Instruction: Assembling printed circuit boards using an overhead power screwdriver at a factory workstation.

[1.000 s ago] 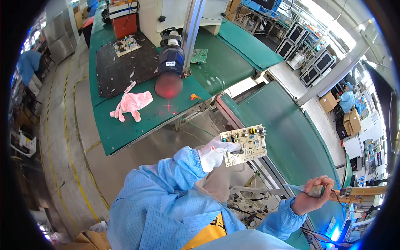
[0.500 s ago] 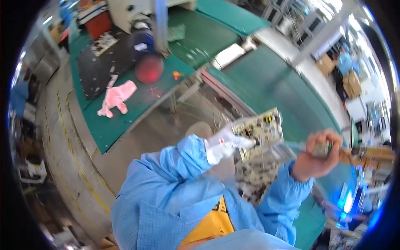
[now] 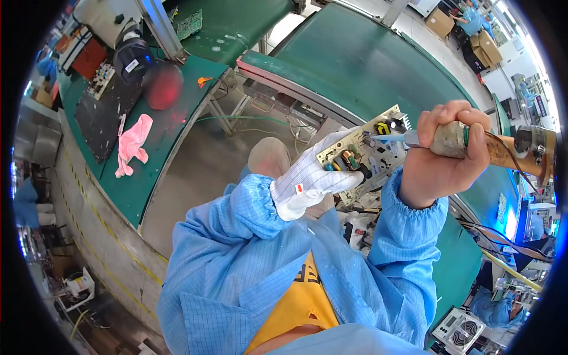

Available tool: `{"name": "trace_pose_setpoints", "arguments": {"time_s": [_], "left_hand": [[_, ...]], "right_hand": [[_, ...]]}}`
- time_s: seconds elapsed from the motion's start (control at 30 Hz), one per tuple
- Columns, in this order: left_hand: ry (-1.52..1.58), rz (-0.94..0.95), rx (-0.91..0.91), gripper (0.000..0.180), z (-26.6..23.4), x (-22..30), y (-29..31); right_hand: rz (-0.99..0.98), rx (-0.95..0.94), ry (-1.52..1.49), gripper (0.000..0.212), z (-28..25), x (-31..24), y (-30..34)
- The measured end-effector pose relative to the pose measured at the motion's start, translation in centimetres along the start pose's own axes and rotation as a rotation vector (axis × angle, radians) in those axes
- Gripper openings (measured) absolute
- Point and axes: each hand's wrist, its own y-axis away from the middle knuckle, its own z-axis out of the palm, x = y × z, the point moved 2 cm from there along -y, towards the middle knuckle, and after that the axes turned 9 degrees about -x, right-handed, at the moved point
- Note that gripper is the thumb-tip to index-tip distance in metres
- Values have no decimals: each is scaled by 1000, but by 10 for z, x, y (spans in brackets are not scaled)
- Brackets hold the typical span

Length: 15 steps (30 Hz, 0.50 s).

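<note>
A circuit board [image 3: 378,142] with tall components is held in my white-gloved left hand [image 3: 313,177], thumb across its near edge and fingers underneath. My bare right hand [image 3: 452,145] is wrapped round a tape-bound nozzle tool [image 3: 448,141], which looks like a glue applicator. Its pale tapered tip [image 3: 390,137] points left over the board, near the components; whether it touches cannot be made out. Behind the hand, the tool joins a thick brown tube [image 3: 503,154] with a metal clamp and a thin cable. More circuit boards [image 3: 358,228] lie below the held one, partly hidden by my arms.
A green conveyor belt [image 3: 349,56] runs beyond my hands. On the green table [image 3: 127,192] at left lie a pink glove [image 3: 134,145] and a black mat [image 3: 100,127], with a dark device [image 3: 133,56] and a red rounded object [image 3: 163,87]. A fan-fitted box [image 3: 458,330] is at lower right.
The right hand and tool have come closer to the board, bringing the tip over it. The left hand still grips the board. The whole view has shifted and sharpened.
</note>
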Motion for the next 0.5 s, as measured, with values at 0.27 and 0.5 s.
{"name": "trace_pose_setpoints", "arguments": {"time_s": [0.27, 0.5], "left_hand": [[-202, 82, -65, 32, -3, -15, 0], [-156, 26, -73, 33, -5, -20, -2]], "right_hand": [[-3, -39, -20, 19, -1, 1, -1], [-11, -68, 5, 23, -6, 2, -1]]}}
